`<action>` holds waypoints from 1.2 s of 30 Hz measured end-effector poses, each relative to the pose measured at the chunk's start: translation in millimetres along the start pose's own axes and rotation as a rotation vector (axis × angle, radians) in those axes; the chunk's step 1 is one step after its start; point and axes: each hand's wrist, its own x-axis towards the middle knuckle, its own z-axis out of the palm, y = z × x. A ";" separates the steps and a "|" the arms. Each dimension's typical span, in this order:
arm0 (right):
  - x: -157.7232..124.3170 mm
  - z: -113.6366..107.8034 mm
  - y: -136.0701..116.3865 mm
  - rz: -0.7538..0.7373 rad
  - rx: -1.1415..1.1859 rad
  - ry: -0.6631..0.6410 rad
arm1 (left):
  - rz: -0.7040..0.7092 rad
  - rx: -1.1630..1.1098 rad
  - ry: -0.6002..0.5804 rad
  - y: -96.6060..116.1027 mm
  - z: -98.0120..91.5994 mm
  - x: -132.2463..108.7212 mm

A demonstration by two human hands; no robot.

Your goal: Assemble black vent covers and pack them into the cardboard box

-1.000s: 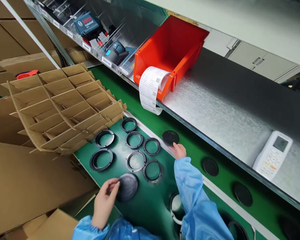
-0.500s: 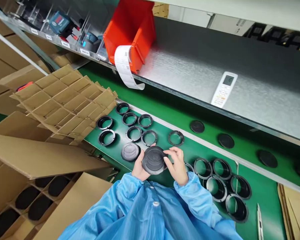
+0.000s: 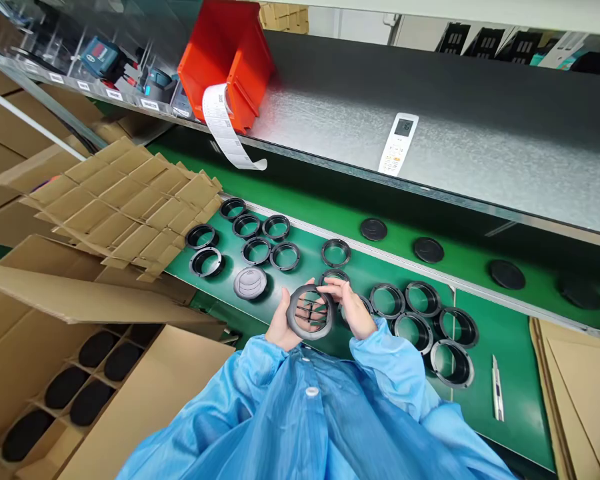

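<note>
Both hands hold one round black plastic part (image 3: 310, 312) just above the green mat (image 3: 480, 400), its open ribbed inside turned up at me. My left hand (image 3: 283, 323) grips its left rim. My right hand (image 3: 347, 303) pinches its right rim with fingers over the top edge. A grey round cap (image 3: 250, 283) lies on the mat to the left. Several black rings (image 3: 255, 251) lie in rows beyond it, and more black rings (image 3: 420, 317) sit to the right.
A cardboard divider grid (image 3: 130, 200) leans at left above an open carton (image 3: 75, 393) with black discs in cells. Black discs (image 3: 429, 250) ride the green belt behind. On the metal shelf stand a red bin (image 3: 225, 60) and a white remote (image 3: 399, 143). A knife (image 3: 497, 397) lies at right.
A second ago the left hand touched the grey cap and the right reached a disc on the belt. Both hands then held a black part, now flipped to show its inside.
</note>
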 end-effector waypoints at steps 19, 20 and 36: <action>-32.2 -6.8 14.8 -0.103 -0.042 0.134 | -0.007 -0.096 -0.192 -0.6 0.1 11.6; -30.5 -5.8 13.5 -0.109 -0.031 0.135 | -0.005 -0.092 -0.194 1.3 0.8 12.3; -7.3 15.3 15.1 -0.166 -0.224 0.100 | 0.000 0.004 -0.063 22.3 -13.4 26.6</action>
